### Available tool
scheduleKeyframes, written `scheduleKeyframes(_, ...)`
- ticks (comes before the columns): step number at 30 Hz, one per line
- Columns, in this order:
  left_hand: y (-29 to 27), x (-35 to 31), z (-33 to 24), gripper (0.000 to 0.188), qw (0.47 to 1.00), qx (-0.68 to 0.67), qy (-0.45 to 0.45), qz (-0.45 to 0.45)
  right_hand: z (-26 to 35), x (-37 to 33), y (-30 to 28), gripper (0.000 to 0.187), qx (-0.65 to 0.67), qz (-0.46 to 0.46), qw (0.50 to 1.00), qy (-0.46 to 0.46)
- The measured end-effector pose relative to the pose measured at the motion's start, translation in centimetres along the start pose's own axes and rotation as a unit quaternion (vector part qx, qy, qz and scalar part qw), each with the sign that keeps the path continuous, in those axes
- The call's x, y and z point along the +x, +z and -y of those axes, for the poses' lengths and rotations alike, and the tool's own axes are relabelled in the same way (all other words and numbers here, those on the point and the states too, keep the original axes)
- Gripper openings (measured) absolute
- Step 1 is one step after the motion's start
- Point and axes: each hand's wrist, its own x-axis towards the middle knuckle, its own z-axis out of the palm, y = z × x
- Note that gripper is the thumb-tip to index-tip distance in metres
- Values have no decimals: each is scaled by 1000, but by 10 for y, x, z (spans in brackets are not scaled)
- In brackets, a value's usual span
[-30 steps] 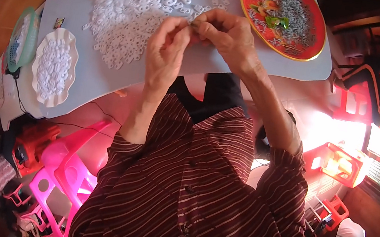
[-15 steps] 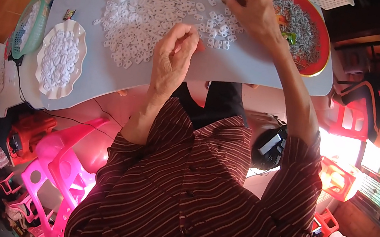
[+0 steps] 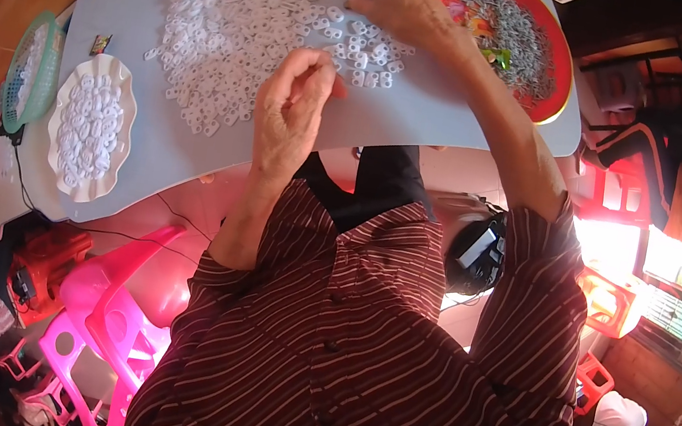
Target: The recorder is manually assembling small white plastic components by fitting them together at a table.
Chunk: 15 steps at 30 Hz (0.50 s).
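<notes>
My left hand [image 3: 292,115] hovers over the near edge of a large spread of small white plastic pieces [image 3: 225,40] with holes in them. Its fingers are curled together, and what they hold, if anything, is hidden. Fingers pinched, my right hand [image 3: 411,8] reaches over the table beside the far right part of the spread; anything between its fingertips is too small to make out. Between the hands lies a looser group of the white pieces [image 3: 368,51], some lined up in a short row. To the right, a red round tray [image 3: 564,65] holds many thin grey nails [image 3: 526,50].
A wavy-edged white dish [image 3: 127,132] of white pieces stands at the table's left, near a green basket [image 3: 42,86]. A small wrapper [image 3: 100,44] lies behind the dish. Pink chairs [image 3: 114,301] stand below left. Other people sit at the right and lower left.
My right hand has moved left, away from the red tray and toward the white pieces. My left hand stays curled in about the same place. The whole view has shifted slightly.
</notes>
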Motion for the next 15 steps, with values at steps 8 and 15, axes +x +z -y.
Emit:
scheduleKeyframes(8, -1, 4, 4, 21, 996, -90, -20, 6, 77, -47, -29, 11, 272, 34, 958, 84)
scheduleKeyframes(15, 0, 0, 13, 18, 987, -159, -35, 13, 77, -63, -29, 11, 275, -72, 953, 103)
